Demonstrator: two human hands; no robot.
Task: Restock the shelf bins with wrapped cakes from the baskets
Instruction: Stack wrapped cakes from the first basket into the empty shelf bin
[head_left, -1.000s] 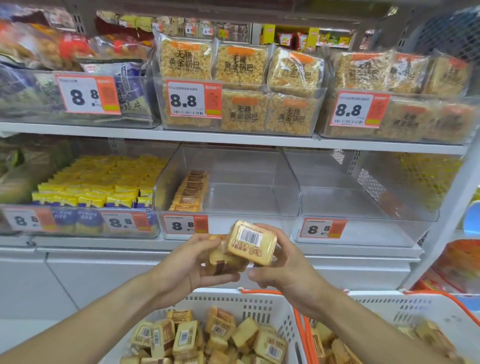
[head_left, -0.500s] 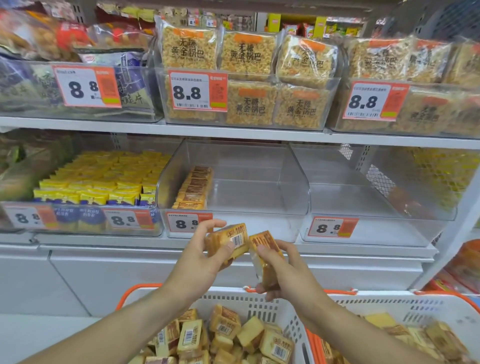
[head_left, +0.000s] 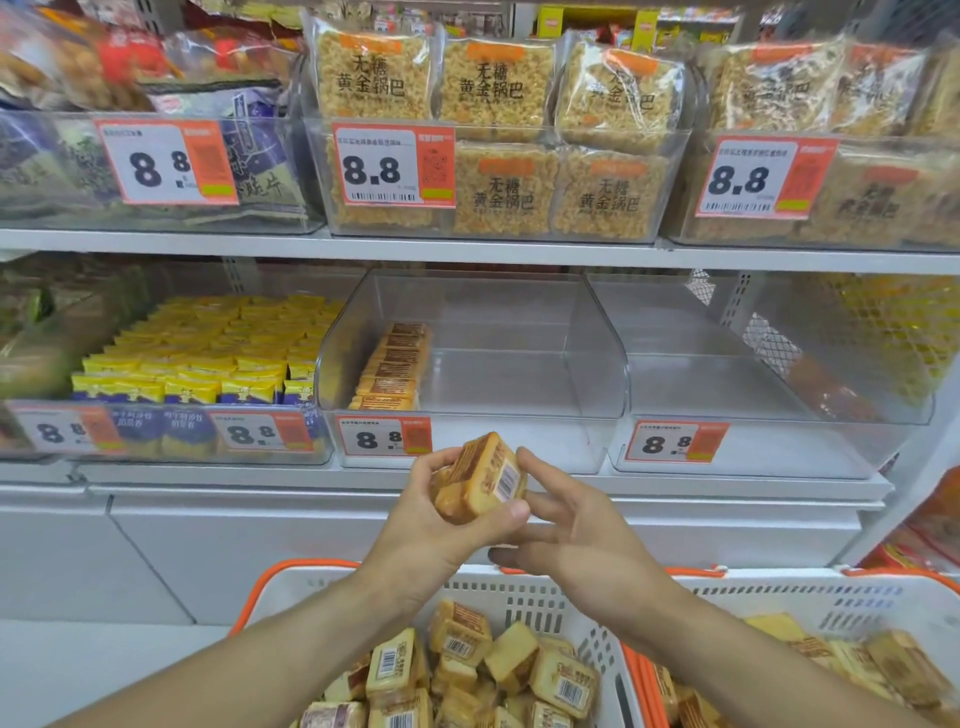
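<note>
My left hand (head_left: 426, 525) grips a small stack of wrapped cakes (head_left: 480, 478), yellow-brown with a barcode label, held in front of the middle shelf. My right hand (head_left: 571, 540) is beside the stack with its fingers spread, fingertips touching the stack's right side and holding nothing. Behind them stands a clear bin (head_left: 597, 364) with one row of the same cakes (head_left: 395, 366) along its left wall. Below, a white basket (head_left: 524, 597) holds several loose wrapped cakes (head_left: 467, 670).
A second white basket (head_left: 810, 597) with more cakes sits at the lower right. To the right of the middle bin is another clear bin (head_left: 857, 410). The left bin holds yellow-and-blue packets (head_left: 208, 358). The upper shelf carries bagged snacks (head_left: 493, 140) behind 8.8 price tags.
The cake that my right hand held has joined the ones in my left hand as one stack. My right hand has let go and opened. The view has moved closer to the shelf.
</note>
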